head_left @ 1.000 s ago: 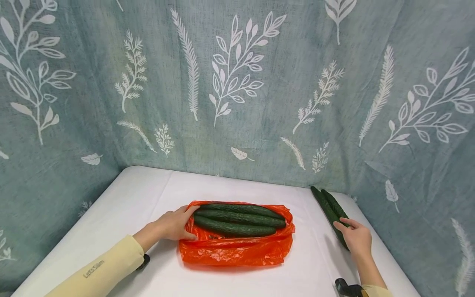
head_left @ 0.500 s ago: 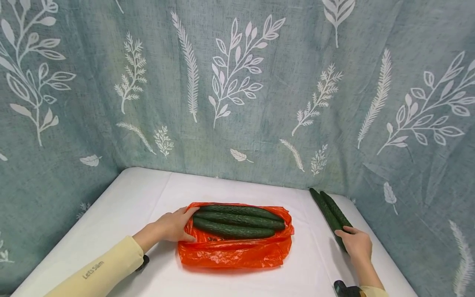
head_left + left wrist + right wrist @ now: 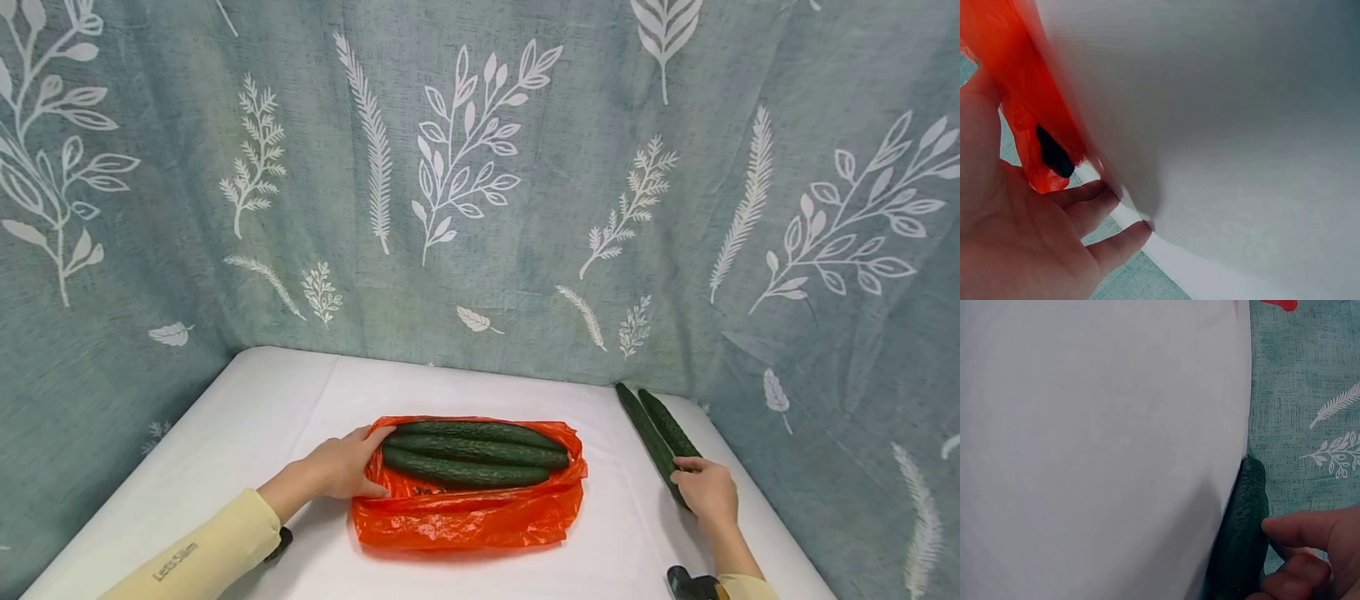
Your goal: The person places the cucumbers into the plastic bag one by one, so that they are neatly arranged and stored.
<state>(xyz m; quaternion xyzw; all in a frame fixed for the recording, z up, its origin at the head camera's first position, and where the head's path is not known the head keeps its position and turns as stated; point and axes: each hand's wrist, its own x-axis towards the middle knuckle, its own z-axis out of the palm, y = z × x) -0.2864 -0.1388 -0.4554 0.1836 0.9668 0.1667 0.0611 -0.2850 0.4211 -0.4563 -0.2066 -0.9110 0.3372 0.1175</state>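
Several dark green cucumbers (image 3: pixel 472 454) lie side by side in an open red plastic bag (image 3: pixel 465 525) on the white table. My left hand (image 3: pixel 341 467) rests at the bag's left end, thumb at its near side and fingers at its far corner. In the left wrist view the fingers (image 3: pixel 1116 244) are extended and spread. My right hand (image 3: pixel 708 492) holds the near part of a cucumber (image 3: pixel 648 433) at the right, thumb and fingers about it. Another cucumber (image 3: pixel 670 423) lies close alongside. In the right wrist view the thumb touches the cucumber (image 3: pixel 1238 537) and the other fingers are curled, partly hidden.
The white table (image 3: pixel 285 400) carries everything. A blue-green curtain (image 3: pixel 465 292) with white leaf prints hangs behind it and along both sides. A dark wrist device (image 3: pixel 690 583) shows below the right hand.
The head view has shifted slightly, so everything sits a little lower and further left. The right hand has moved a little towards the near end of the cucumbers; the left hand keeps its place.
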